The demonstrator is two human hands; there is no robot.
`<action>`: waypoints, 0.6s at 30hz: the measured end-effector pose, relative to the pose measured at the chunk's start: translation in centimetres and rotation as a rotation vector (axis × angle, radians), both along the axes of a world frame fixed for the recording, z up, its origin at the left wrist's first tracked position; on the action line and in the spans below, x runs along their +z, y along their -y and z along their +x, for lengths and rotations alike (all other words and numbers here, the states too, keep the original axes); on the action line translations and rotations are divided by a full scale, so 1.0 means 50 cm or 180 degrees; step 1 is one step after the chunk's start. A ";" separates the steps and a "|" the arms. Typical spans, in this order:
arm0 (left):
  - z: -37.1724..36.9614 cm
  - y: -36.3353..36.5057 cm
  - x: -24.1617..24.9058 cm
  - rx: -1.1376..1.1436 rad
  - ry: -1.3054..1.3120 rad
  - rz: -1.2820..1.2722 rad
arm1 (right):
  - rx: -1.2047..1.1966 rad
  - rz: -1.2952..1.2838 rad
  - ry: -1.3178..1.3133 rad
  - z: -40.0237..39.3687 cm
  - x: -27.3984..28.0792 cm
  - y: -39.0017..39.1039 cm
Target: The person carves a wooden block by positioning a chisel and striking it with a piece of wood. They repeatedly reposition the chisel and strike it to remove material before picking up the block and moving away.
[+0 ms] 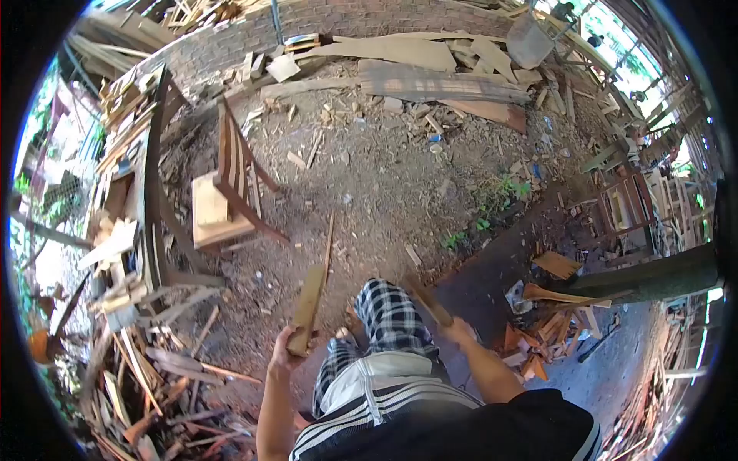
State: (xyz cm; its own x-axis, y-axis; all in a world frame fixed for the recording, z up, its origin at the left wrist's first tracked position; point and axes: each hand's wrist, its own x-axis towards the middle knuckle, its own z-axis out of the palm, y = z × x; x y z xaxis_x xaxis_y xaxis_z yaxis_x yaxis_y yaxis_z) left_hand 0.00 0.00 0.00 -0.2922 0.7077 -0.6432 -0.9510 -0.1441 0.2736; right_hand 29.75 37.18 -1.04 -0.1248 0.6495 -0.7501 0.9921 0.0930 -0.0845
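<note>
In the head view, my left hand (285,347) is closed around the lower end of a short wooden board (309,304), which points away from me. My right hand (460,332) grips the near end of a second piece of wood (429,301), darker and seen partly edge-on. The two pieces are apart, on either side of my leg in checked trousers (393,313). Just beyond the left board, a thin wooden strip (329,244) extends forward. Parts of my fingers are hidden behind the wood.
A wooden chair (238,184) with a slatted back stands ahead on the left, beside a bench (154,200) loaded with offcuts. Scrap wood (154,369) is heaped at lower left. On the right are a thick post (661,278) and offcuts (555,334). Planks (438,81) lie along the brick wall (231,48).
</note>
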 end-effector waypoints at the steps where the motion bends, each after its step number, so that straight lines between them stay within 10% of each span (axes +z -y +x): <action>1: -0.002 -0.019 0.012 -0.0121 -0.0163 -0.0207 | -0.0077 -0.0260 0.0214 0.059 -0.030 0.006; 13: -0.585 -0.481 -0.034 0.0805 0.0575 0.0555 | 0.0306 0.0050 0.0474 -0.440 -0.191 -0.451; 18: -0.783 -0.647 -0.009 0.1261 0.0876 0.0956 | 0.1141 0.0508 -0.0309 -0.933 -0.117 -0.704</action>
